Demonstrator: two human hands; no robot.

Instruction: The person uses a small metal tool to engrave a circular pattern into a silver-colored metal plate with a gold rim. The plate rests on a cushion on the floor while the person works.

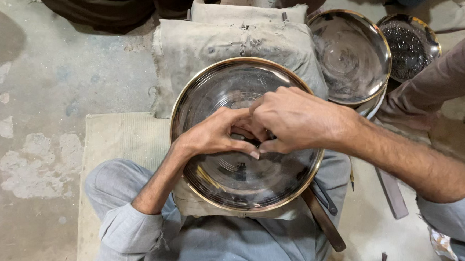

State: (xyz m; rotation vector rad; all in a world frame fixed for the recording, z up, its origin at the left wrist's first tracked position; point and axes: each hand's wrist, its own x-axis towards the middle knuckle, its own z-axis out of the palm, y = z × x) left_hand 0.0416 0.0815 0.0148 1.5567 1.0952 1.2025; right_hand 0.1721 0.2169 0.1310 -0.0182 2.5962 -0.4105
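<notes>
Both hands, left hand [216, 135] and right hand [289, 120], pinch together at the plate [213, 86] centre; 2 other plates [350, 54] wait far right.

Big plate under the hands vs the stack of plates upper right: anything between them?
Head view: only grey padded cloth shows between the big plate and the plate stack; their rims sit close, apparently not touching.

Beyond the padded grey cloth block [232, 39] we see a stack of round metal plates with brass rims [350, 54] and a dark hammered bowl [410, 42]. A co-worker's brown sleeve [451, 74] reaches in. A flat metal bar [392, 194] lies on the concrete floor [47, 81].
</notes>
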